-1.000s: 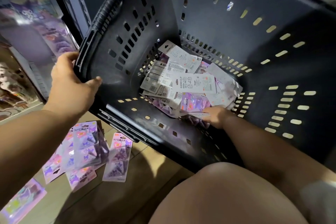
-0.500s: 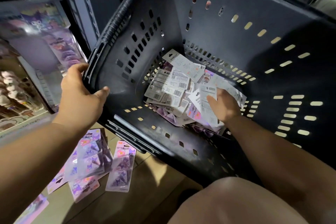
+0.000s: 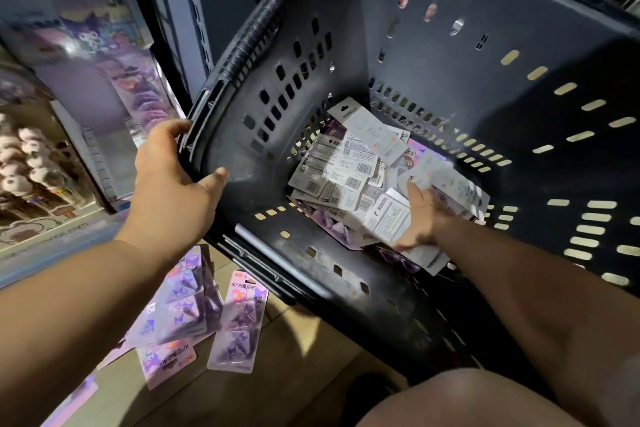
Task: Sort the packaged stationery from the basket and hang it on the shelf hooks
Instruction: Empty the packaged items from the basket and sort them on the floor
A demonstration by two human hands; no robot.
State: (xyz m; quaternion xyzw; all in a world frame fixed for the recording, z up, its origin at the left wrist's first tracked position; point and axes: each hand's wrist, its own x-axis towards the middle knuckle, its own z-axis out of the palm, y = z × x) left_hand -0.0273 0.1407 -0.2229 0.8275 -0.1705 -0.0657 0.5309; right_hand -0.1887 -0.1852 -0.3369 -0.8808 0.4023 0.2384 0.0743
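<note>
We hold the basket (image 3: 450, 55) tipped towards us. Our left hand (image 3: 173, 191) clamps its near-left rim, with the fingers (image 3: 169, 130) hooked over the outside and the thumb flat on the inner wall. Our right hand (image 3: 420, 215) is plunged into the packaged stationery (image 3: 346, 170) heaped in the basket's lowest corner. That hand is blurred and its fingers are buried under cards, so we cannot tell whether they have closed on anything.

The main risk, in our judgement, is the tilt. If the left grip slackens, the basket can rock back or roll, and the heap would slide away from the right hand. A blind grab may also bring up several packs of mixed kinds, since the slick cards lie overlapping. A hang tab or blister edge could catch in the basket's slots and bend. The loose packs (image 3: 239, 319) on the floor (image 3: 277, 374), just outside the basket's near-left corner, lie where a knee or the rim could crush them.

The basket is dark, matt, stiff plastic, scuffed inside. Its walls are pierced with rows of slots, and a ribbed handle runs along the left rim. The packs are flat rectangular cards with rounded corners and punched hang holes. Those in the basket mostly show pale printed backs with barcodes. Those on the floor show glossy purple fronts under clear, raised blisters.
</note>
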